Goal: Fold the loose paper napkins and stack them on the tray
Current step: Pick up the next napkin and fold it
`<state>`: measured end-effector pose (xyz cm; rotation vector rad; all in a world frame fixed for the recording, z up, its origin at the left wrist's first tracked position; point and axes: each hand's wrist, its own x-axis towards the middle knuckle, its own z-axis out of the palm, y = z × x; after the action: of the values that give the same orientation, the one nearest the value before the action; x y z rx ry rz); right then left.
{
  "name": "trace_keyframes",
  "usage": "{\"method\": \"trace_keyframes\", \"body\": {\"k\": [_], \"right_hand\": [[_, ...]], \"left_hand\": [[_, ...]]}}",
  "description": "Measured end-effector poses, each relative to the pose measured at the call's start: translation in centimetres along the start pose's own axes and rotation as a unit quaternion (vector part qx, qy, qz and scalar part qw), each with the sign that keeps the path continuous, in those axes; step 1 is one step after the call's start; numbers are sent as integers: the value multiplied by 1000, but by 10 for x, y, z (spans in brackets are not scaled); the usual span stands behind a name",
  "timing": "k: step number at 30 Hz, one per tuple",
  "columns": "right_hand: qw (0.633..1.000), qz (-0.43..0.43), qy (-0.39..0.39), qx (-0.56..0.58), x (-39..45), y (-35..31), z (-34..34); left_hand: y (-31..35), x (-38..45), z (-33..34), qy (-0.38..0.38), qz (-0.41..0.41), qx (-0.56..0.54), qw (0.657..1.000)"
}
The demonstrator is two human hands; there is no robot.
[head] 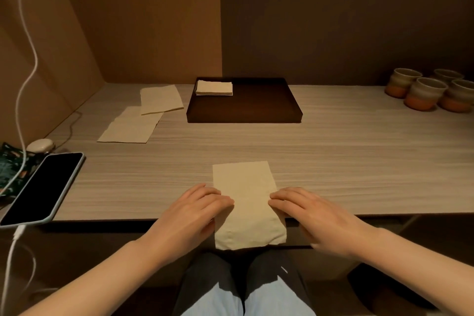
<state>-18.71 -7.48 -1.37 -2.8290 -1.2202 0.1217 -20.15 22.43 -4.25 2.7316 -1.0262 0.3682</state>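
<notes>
Half-folded napkin point(246, 202) lies w/ its long axis running straight away from the person toward the tray point(243, 110), near end hanging off the table edge point(359, 215). Left hand point(195, 210) and right hand point(307, 210) press flat on its two long sides, fingers extended, not gripping (equally near). Next fold likely near end to far end.

Folded stack point(214, 88) in tray point(243, 110); loose napkins point(143, 115) left.

Phone point(38, 187) on charging cable point(24, 64) at left — four ceramic cups point(425, 92) right.
</notes>
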Motion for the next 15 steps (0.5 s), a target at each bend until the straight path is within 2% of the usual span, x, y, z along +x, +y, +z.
{"method": "trace_keyframes", "body": {"k": [5, 11, 15], "right_hand": [[997, -25, 70, 8, 4, 9, 16], [992, -37, 119, -4, 16, 15, 21], [985, 5, 129, 115, 22, 17, 17]], "left_hand": [[-2, -3, -1, 28, -32, -33, 999], [-3, -3, 4, 49, -77, -80, 993], [-2, 5, 2, 68, -137, -150, 977]]}}
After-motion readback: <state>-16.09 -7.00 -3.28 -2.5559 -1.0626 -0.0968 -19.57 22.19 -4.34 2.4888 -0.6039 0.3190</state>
